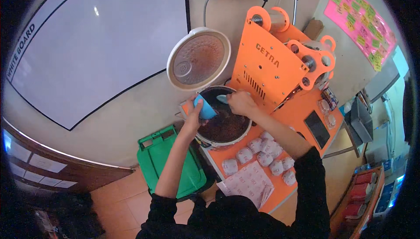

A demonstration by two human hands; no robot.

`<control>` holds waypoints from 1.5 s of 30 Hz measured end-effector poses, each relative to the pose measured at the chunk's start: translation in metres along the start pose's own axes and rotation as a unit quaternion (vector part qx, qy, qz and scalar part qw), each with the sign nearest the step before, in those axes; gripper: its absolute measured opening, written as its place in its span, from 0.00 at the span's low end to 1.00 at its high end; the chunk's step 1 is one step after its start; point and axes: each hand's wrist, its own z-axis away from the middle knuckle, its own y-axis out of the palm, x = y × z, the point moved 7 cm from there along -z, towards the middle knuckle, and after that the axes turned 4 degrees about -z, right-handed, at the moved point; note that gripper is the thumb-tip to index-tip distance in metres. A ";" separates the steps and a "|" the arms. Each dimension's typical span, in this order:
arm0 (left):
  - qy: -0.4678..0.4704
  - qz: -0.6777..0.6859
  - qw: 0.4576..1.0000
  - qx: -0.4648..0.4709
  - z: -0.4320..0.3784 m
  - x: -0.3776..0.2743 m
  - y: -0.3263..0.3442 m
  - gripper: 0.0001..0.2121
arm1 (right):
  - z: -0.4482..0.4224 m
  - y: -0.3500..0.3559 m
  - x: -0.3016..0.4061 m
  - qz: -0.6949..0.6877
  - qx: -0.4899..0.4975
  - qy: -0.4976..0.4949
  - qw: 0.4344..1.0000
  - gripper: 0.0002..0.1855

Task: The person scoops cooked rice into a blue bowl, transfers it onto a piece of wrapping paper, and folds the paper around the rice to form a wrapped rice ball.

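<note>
An open rice cooker point(226, 143) stands on the orange table, with dark cooked rice or grain point(229, 129) inside its pot. Its hinged lid point(198, 60) is tilted up towards the wall, the inner face wet and brownish. My left hand point(193, 112) grips a blue cup point(205, 107) over the left part of the pot, the cup leaning on its side. In my right hand point(241, 103) is a pale rice paddle or spoon point(222, 98), held above the far side of the pot. What the cup holds is hidden.
Several paper-wrapped bundles point(244, 155) and a stack of printed wrapping paper point(249, 181) lie nearer me. An orange Getra machine point(270, 61) rises behind right. A smartphone point(317, 129) rests on the right. Below the table's left edge is a green bin point(170, 165).
</note>
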 end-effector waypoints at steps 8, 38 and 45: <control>0.068 0.025 0.997 -0.014 0.021 -0.013 -0.036 0.26 | -0.029 0.024 0.009 -0.037 0.112 0.005 0.993 0.14; 0.022 -0.107 0.990 -0.088 -0.023 0.035 0.028 0.20 | 0.097 -0.079 0.055 -0.088 -0.319 0.089 0.939 0.10; -0.094 -0.019 0.993 0.065 -0.016 0.009 0.043 0.15 | 0.114 -0.081 0.075 -0.024 -0.382 0.066 0.922 0.07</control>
